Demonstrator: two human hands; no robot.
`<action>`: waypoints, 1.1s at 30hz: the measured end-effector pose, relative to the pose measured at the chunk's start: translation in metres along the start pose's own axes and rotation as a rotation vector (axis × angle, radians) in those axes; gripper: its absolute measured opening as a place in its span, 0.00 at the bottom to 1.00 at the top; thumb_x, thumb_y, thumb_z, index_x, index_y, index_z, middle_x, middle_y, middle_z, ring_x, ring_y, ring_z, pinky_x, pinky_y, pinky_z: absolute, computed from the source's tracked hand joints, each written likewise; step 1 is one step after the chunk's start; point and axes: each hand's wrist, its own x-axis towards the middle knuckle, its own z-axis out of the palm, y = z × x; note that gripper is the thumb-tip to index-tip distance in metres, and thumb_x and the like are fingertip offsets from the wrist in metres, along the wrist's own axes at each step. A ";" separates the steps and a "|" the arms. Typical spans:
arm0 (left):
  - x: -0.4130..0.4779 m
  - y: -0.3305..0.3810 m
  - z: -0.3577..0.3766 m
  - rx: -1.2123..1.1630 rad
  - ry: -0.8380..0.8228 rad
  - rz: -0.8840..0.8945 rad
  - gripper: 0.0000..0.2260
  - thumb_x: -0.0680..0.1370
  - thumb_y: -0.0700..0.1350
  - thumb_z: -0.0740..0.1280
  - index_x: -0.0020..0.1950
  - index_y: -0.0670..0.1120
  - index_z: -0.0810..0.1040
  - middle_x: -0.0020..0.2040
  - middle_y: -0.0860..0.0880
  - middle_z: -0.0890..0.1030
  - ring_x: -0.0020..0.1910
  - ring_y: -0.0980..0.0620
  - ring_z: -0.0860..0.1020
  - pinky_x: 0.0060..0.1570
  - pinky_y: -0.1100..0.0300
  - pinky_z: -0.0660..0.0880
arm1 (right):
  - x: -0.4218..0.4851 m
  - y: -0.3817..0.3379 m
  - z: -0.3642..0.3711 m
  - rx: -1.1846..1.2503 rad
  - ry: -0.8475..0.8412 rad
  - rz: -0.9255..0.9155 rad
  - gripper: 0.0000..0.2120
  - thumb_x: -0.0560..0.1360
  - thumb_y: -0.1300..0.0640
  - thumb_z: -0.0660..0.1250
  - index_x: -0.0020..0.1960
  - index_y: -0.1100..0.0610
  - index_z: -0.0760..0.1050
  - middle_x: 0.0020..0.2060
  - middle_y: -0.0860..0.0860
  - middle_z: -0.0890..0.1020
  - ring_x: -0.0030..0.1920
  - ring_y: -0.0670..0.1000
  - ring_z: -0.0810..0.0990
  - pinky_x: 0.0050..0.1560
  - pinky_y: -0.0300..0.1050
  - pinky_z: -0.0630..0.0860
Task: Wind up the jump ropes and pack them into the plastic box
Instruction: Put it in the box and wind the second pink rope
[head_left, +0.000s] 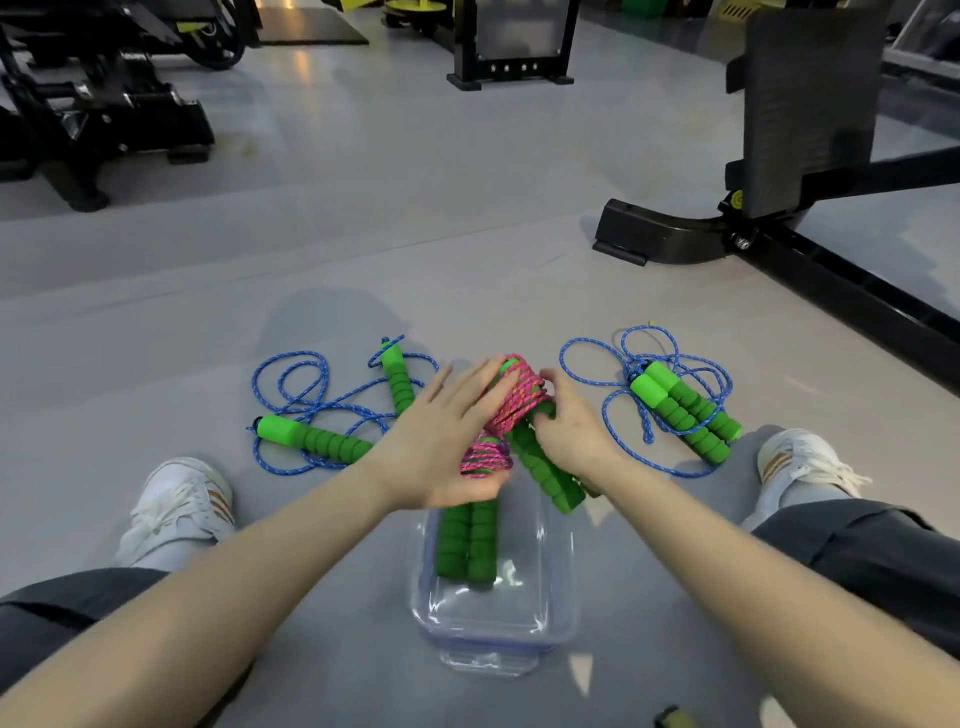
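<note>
A clear plastic box (493, 618) stands on the floor between my legs. One wound pink jump rope (485, 457) leans in it, its green foam handles (467, 540) pointing down into the box. My right hand (571, 436) grips a second wound pink jump rope (519, 397) just above the box's far edge, tilted, green handles (545, 473) toward me. My left hand (441, 436) lies with straight fingers against both pink windings. Two blue jump ropes lie loose on the floor, one at the left (311, 415) and one at the right (680, 410).
My white shoes rest at the left (176, 509) and right (800, 462) of the ropes. A black machine base (660, 234) with a long bar sits to the far right, more black gym machines (104, 119) at the far left. A small dark object (672, 719) lies at the bottom edge.
</note>
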 end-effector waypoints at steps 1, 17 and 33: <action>0.000 -0.005 -0.008 0.065 0.026 0.054 0.41 0.71 0.63 0.65 0.76 0.42 0.57 0.76 0.41 0.60 0.75 0.46 0.57 0.72 0.42 0.54 | 0.011 -0.008 -0.016 -0.157 -0.126 -0.084 0.22 0.76 0.65 0.57 0.70 0.57 0.63 0.61 0.58 0.76 0.62 0.57 0.74 0.63 0.49 0.69; -0.057 0.013 0.044 0.319 -0.165 0.683 0.18 0.79 0.39 0.57 0.69 0.44 0.72 0.64 0.46 0.76 0.65 0.47 0.73 0.70 0.53 0.62 | 0.015 -0.004 0.038 -1.390 -0.997 -0.540 0.11 0.72 0.66 0.60 0.51 0.56 0.74 0.56 0.57 0.76 0.67 0.57 0.62 0.73 0.62 0.40; -0.026 0.024 0.063 0.190 -0.217 0.610 0.19 0.74 0.38 0.54 0.57 0.48 0.80 0.45 0.50 0.79 0.42 0.49 0.77 0.33 0.58 0.76 | 0.008 0.061 -0.006 -1.072 -0.566 -0.613 0.32 0.73 0.59 0.59 0.75 0.48 0.57 0.76 0.52 0.52 0.75 0.59 0.48 0.74 0.52 0.52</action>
